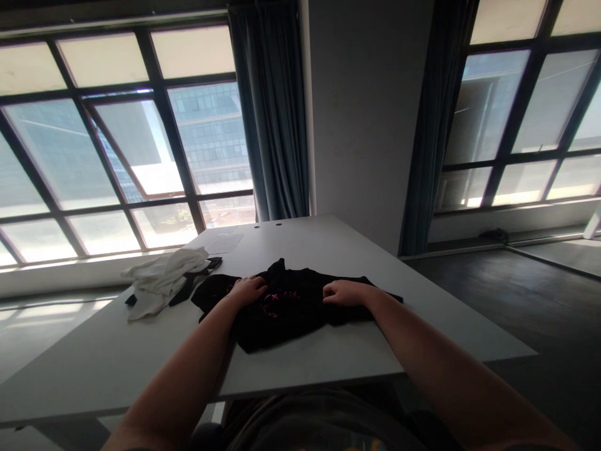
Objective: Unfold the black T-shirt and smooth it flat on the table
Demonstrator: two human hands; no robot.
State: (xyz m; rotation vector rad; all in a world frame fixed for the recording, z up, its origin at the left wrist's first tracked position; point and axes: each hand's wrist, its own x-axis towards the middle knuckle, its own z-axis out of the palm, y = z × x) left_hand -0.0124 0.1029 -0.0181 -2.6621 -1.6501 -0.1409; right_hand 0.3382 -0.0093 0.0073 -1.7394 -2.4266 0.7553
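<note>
At the middle of the desk (399, 357), the black shirt (291, 313) lies crumpled, with pink print showing between your hands. Your left hand (248, 289) rests on the left part of the shirt, palm down, fingers bent over the fabric; this view does not show whether it grips or only presses. Your right hand (345, 292) sits on the right part of the shirt, knuckles up, fingers curled closed into the fabric. Both forearms reach across the near desk edge. The hands are apart, with a raised fold of shirt between them toward the far side.

Left of the shirt, a white cloth (159, 282) lies bunched on the desk, just beside the shirt's left sleeve. A dark piece (188, 289) of fabric shows under the cloth's edge. Farther back, a pale sheet (224, 242) lies flat near the far desk edge. Behind the desk, a curtain (277, 125) hangs between the windows (117, 156) and a wall.
</note>
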